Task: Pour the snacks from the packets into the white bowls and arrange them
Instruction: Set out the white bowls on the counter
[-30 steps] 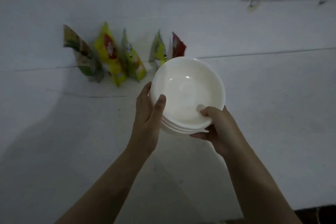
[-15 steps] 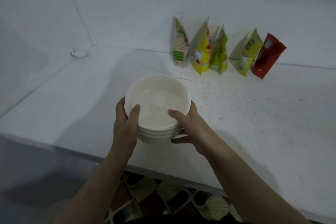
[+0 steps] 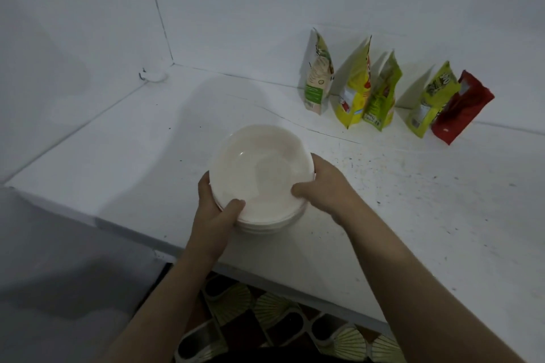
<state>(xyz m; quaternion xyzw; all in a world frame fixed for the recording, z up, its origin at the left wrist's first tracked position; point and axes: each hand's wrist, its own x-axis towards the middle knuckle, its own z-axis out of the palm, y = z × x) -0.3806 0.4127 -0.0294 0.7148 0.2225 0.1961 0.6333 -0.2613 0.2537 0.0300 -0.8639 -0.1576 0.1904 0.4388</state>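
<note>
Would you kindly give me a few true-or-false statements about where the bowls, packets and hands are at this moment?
1. Both hands hold the stack of white bowls. True: the left hand and the right hand each have a grip on its rim.
2. The top bowl is full of snacks. False: it is empty.
3. Five snack packets stand along the wall. True; the red packet is the rightmost.
4. The red packet stands leftmost in the row. False: the beige and green packet does.
5. One packet lies inside a bowl. False: all stand on the white counter.
</note>
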